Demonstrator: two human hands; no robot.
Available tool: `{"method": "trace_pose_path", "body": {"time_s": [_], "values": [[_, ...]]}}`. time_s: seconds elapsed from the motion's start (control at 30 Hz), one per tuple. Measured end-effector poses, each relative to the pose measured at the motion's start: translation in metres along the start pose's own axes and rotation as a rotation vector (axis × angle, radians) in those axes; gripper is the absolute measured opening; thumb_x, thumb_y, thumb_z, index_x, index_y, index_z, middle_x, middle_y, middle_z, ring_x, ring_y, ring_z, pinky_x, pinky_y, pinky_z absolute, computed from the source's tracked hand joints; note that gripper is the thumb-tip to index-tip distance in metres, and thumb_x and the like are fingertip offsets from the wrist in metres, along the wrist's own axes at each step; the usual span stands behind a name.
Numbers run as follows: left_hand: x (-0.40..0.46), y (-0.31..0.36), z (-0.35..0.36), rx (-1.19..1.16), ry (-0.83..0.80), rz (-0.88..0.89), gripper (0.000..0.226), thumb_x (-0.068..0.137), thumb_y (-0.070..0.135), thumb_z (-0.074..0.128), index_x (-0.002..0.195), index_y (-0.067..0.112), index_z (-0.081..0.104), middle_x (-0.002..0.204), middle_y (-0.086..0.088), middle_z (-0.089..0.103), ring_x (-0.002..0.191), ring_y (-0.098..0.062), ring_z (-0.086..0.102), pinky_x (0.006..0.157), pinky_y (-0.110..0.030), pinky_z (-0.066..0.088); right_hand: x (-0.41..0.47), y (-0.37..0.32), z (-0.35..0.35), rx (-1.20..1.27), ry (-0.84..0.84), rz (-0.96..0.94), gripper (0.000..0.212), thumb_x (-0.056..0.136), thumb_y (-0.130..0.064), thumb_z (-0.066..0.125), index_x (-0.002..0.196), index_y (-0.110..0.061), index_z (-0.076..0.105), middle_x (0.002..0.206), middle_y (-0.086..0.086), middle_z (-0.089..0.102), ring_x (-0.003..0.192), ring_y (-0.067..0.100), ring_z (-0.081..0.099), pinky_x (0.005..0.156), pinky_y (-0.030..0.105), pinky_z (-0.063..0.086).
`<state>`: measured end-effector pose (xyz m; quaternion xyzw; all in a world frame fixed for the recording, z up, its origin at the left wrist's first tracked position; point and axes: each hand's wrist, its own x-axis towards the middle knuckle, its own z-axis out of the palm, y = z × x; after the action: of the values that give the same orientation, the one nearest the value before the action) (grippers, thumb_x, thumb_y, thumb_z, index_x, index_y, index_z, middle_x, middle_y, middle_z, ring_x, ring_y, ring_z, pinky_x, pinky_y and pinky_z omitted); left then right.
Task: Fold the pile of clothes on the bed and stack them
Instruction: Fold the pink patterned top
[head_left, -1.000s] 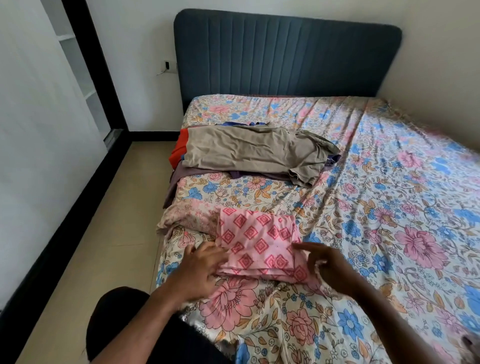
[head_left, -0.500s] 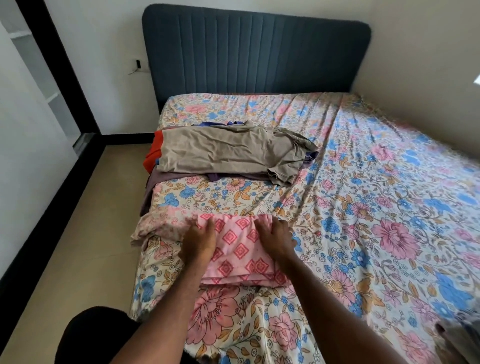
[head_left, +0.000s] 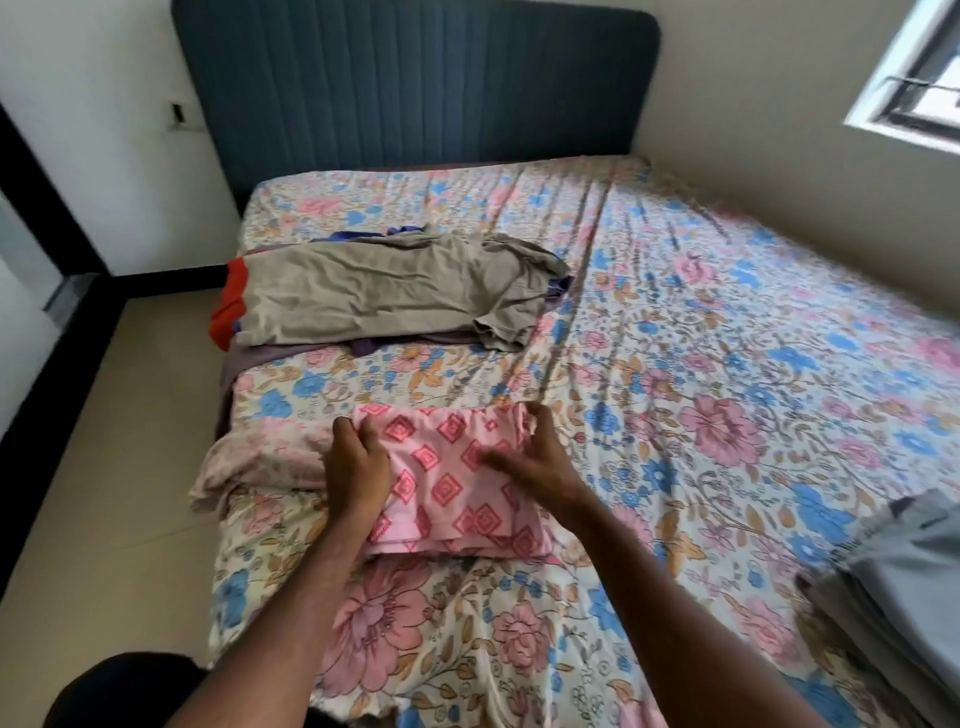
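My left hand (head_left: 357, 467) lies on the left edge of a folded pink cloth (head_left: 452, 483), fingers curled over its far left corner and gripping it. My right hand (head_left: 530, 457) sits on the right half, fingers bent round the far right corner and pinching it. I judge I hold both far corners so the fold stays square while I either smooth it or lift it as one piece.

The cloth, pink with red diamonds, lies on the bed (head_left: 727, 364) near its left edge, close in front of me. Its left side overlaps a pale floral piece (head_left: 260, 457) that I cannot identify; it may be the start of the stack.

Farther up the bed, well apart from my hands, is the unfolded pile (head_left: 384, 291): a beige garment spread on top, with red, purple and blue fabric showing beneath it. So most of the folding seems left to do.

At the right edge, near the foot, sit some grey clothes (head_left: 909, 582), cut off by the frame. A dark blue headboard (head_left: 415, 88) stands behind the bed.
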<state>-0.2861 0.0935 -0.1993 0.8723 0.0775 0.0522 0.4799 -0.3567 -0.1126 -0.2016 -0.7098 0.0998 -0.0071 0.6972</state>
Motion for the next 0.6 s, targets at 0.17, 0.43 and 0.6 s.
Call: {"method": "trace_pose_path", "body": {"time_s": [0.17, 0.43, 0.6], "values": [[-0.003, 0.033, 0.035, -0.13, -0.149, 0.049, 0.034, 0.103, 0.04, 0.052, 0.104, 0.006, 0.05, 0.087, -0.01, 0.056, 0.07, -0.025, 0.054, 0.055, -0.031, 0.037, -0.01, -0.003, -0.068, 0.053, 0.111, 0.053, 0.071, 0.08, -0.003, 0.083, 0.132, -0.019, 0.037, 0.127, 0.022, 0.063, 0.1, 0.034, 0.073, 0.083, 0.056, 0.061], [-0.085, 0.103, 0.173, -0.453, -0.679, -0.193, 0.026, 0.09, 0.018, 0.075, 0.108, 0.01, 0.058, 0.099, -0.015, 0.068, 0.084, -0.035, 0.069, 0.052, -0.051, 0.06, -0.035, -0.062, -0.269, -0.452, 0.379, 0.205, 0.073, 0.071, -0.015, 0.092, 0.131, -0.015, 0.051, 0.101, 0.009, 0.069, 0.088, 0.023, 0.068, 0.081, 0.046, 0.061], [-0.137, 0.143, 0.243, -0.459, -0.788, -0.206, 0.029, 0.086, 0.017, 0.08, 0.103, 0.013, 0.057, 0.108, -0.018, 0.07, 0.087, -0.035, 0.072, 0.062, -0.057, 0.061, -0.049, -0.07, -0.363, -0.676, 0.381, 0.317, 0.076, 0.073, -0.02, 0.092, 0.136, -0.02, 0.05, 0.119, 0.016, 0.067, 0.109, 0.036, 0.067, 0.091, 0.054, 0.057]]}}
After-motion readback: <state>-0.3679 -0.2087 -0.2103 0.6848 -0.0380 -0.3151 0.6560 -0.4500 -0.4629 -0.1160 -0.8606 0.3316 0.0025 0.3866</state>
